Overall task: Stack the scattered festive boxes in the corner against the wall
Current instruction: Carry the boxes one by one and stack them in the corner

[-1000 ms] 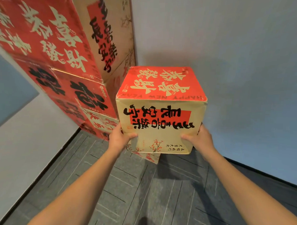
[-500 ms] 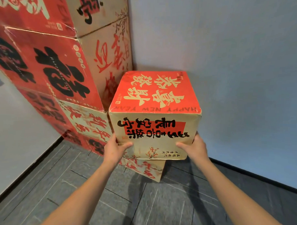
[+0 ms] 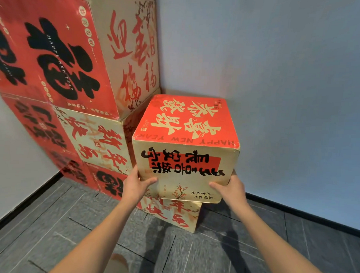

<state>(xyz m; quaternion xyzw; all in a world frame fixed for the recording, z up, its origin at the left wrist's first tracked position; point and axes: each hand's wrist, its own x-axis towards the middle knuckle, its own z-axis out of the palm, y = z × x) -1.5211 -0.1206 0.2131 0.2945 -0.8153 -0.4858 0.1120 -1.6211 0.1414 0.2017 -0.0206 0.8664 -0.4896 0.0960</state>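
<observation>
A cube-shaped festive box (image 3: 184,148) with a red top and a cream front printed in black and red sits in the middle of the view. My left hand (image 3: 135,186) grips its lower left edge and my right hand (image 3: 231,189) grips its lower right edge, thumbs on the front face. It rests on or just above a lower cream box with red lettering (image 3: 176,216) that stands on the floor. A tall stack of larger red and cream boxes (image 3: 75,81) fills the corner to the left, close beside the held box.
A pale blue wall (image 3: 278,88) runs behind and to the right, with a black baseboard (image 3: 305,214). A second wall (image 3: 15,151) closes the left side. Dark grey floor tiles (image 3: 191,255) spread in front of the boxes.
The box in my hands has come down and sits lower against the stack; the box beneath it shows more. The view has tilted downward.
</observation>
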